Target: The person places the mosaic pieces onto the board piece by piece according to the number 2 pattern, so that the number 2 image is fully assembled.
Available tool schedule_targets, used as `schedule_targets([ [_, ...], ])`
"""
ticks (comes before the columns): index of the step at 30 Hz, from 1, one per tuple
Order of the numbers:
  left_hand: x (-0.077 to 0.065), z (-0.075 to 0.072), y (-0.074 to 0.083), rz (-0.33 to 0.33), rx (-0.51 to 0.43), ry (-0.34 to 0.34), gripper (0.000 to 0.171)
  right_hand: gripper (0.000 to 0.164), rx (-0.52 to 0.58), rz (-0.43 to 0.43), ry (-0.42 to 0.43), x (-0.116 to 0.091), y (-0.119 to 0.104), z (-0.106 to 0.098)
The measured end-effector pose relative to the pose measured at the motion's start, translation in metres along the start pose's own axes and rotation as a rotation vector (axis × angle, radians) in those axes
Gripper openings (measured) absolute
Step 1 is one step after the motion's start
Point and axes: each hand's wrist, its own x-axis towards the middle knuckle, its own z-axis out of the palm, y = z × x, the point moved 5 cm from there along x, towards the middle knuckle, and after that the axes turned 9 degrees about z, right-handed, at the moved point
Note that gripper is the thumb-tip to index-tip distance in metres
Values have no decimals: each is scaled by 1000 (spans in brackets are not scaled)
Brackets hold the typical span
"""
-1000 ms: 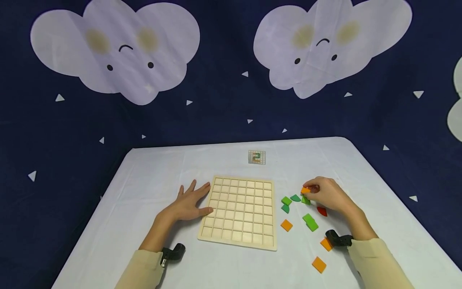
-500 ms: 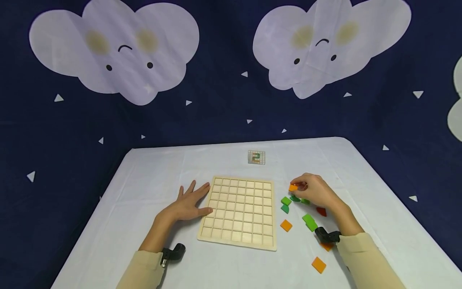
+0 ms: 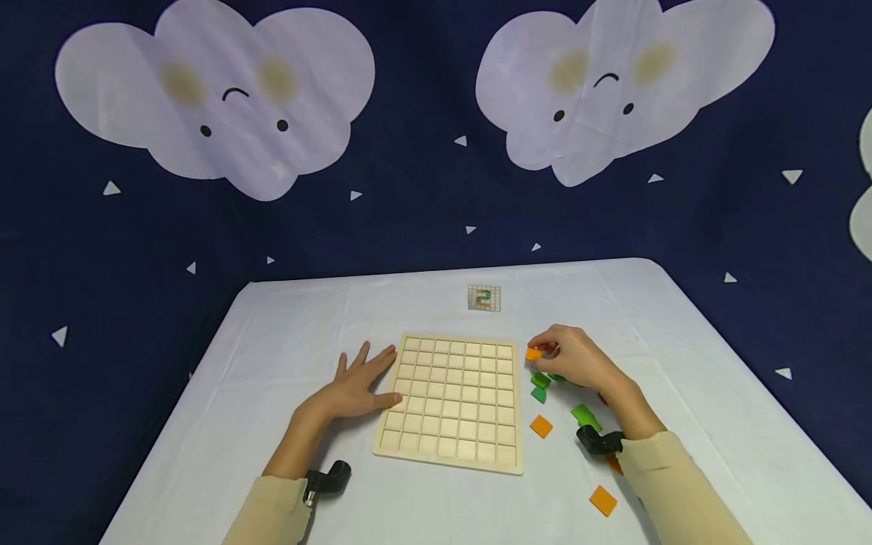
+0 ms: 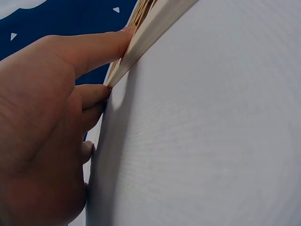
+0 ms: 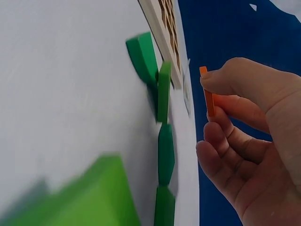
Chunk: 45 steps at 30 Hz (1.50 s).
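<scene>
A pale wooden grid board (image 3: 451, 401) lies on the white table. My left hand (image 3: 349, 390) rests spread at its left edge, thumb over the rim; the left wrist view shows fingertips touching the board's side (image 4: 155, 35). Between thumb and fingers my right hand (image 3: 575, 356) pinches an orange square tile (image 3: 534, 353), just off the board's upper right edge. In the right wrist view this orange tile (image 5: 207, 92) is seen edge-on, held above the table. Under and beside that hand lie a light green tile (image 3: 541, 380) and a dark green curved piece (image 3: 539, 395).
Orange square tiles lie right of the board (image 3: 541, 426) and nearer the front (image 3: 602, 500); another is partly hidden by the right wrist. Light green tiles (image 3: 586, 417) sit beside that wrist. A small card with a coloured grid pattern (image 3: 484, 297) stands behind the board.
My right hand has moved left toward the board, carrying the orange tile away from the loose pieces. My left hand has stayed at the board's left edge.
</scene>
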Motion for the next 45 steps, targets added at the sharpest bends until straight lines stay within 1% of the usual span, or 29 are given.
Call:
schedule_targets([
  [5,-3,1,-1,0,-2,12,87,29,1,-17,-18,3,-9,7],
  [10,-4,1,-3,37,21,24,79,29,0,-26,-29,6,-13,12],
  [14,-3,2,-4,63,48,32,78,28,-2,-30,-35,7,-15,15],
  [18,-3,2,-5,74,57,36,82,27,10,-47,-39,7,-18,17],
  [23,-4,1,-5,98,47,43,94,27,14,-69,-45,7,-23,20],
  [27,-5,0,-5,101,49,18,109,27,18,-87,-56,10,-27,24],
  [31,-5,0,-4,95,45,0,118,27,17,-111,-64,13,-32,29],
  [38,-5,0,-5,103,48,5,119,25,21,-119,-82,18,-44,36],
  [45,-6,2,-8,95,47,13,113,30,58,-129,-120,25,-61,43],
])
